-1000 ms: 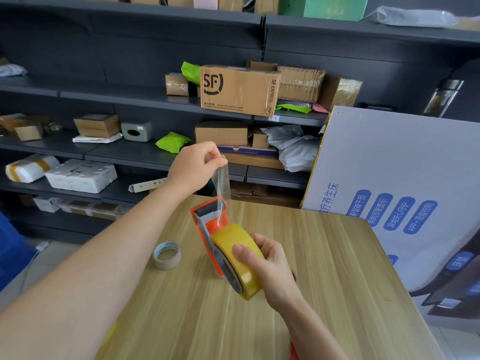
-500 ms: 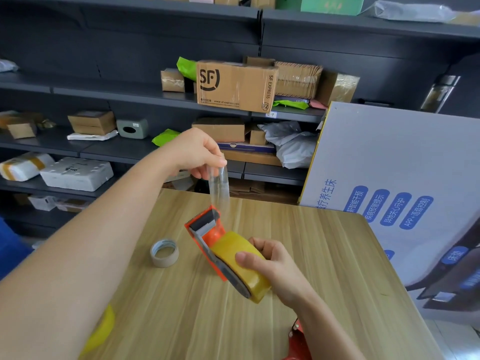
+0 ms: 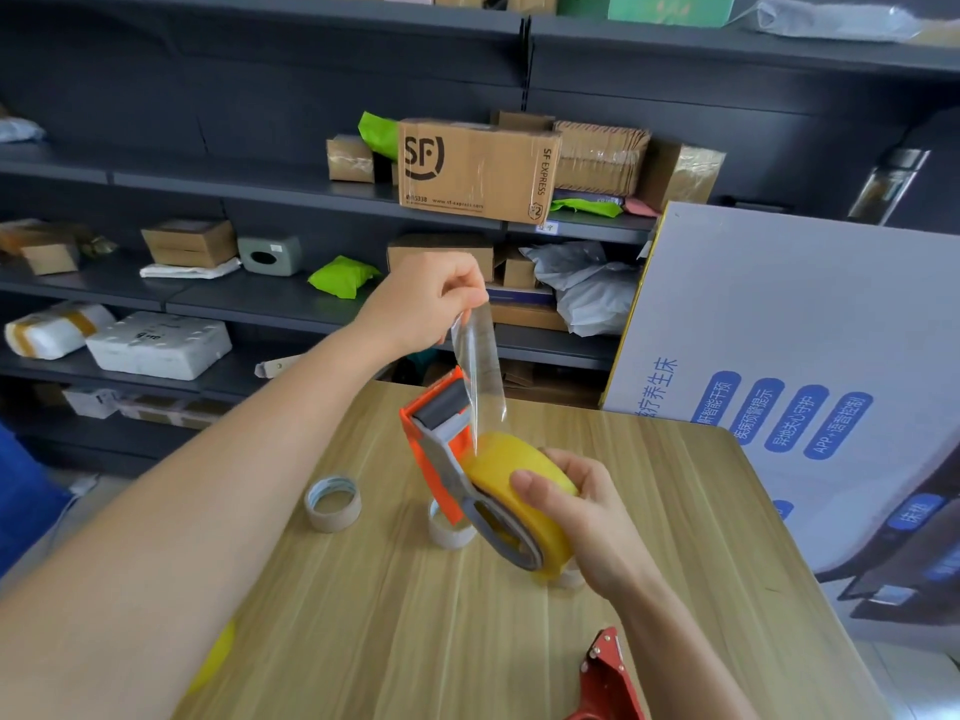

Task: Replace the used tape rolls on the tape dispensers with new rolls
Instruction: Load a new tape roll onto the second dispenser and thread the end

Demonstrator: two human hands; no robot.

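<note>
A new yellow tape roll (image 3: 524, 472) sits mounted on an orange and grey tape dispenser (image 3: 439, 454), which is held tilted in the air above the wooden desk (image 3: 415, 641), its grey roller end pointing up and away from the person. The right hand (image 3: 579, 517) grips the roll from the side, thumb across its outer face and fingers curled behind it. From the roll a clear strip of tape (image 3: 480, 366) runs upward past the roller, and the left hand (image 3: 421, 304) pinches its top end between thumb and fingertips, holding it taut. On the desk, left of the dispenser, lies a used cardboard tape core (image 3: 332, 504); a second pale core (image 3: 449, 535) stands just behind the dispenser's lower edge. A red dispenser (image 3: 605, 678) shows at the near edge of the desk beside the right forearm. Beyond the desk, dark shelves (image 3: 260, 304) carry parcels, among them a brown SF Express carton (image 3: 475, 168), and a large printed box (image 3: 779, 330) leans at the right.
</note>
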